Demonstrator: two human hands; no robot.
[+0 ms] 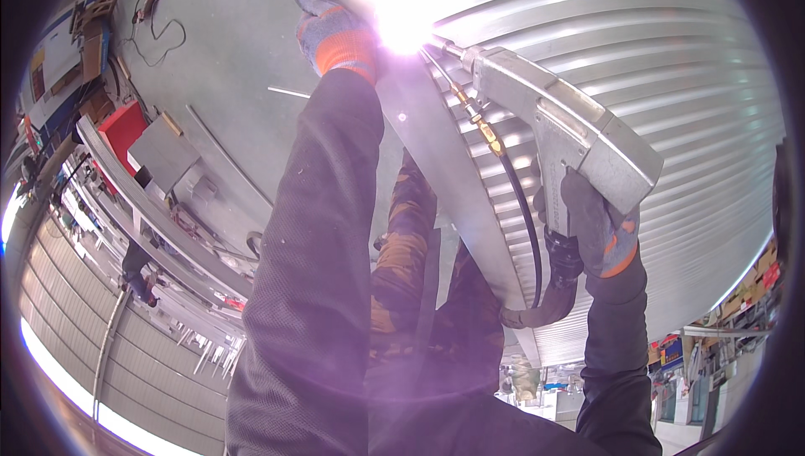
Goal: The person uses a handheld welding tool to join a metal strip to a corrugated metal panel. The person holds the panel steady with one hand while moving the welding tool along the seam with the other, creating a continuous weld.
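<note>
My right hand [599, 225], in a grey and orange glove, is wrapped round the grip of a metal handheld welding gun [579, 120]. Its nozzle points up and left into a blinding white glare [404, 24] at the seam of a large ribbed metal panel [671, 62]. Beside the nozzle, a thin wire-feed tube with a brass fitting [489, 133] runs into a black hose [524, 213]. My left hand [340, 32], gloved alike, is closed at the outer edge of the panel's flat metal border [453, 179], left of the glare. Its fingertips are partly hidden.
My legs in camouflage trousers [402, 263] stand below the panel. On the grey floor [226, 45] lie a cable [163, 57] and a long metal bar [226, 154]. A red box [123, 133] and metal rails [138, 208] are at left. Cluttered shelving [746, 288] stands at right.
</note>
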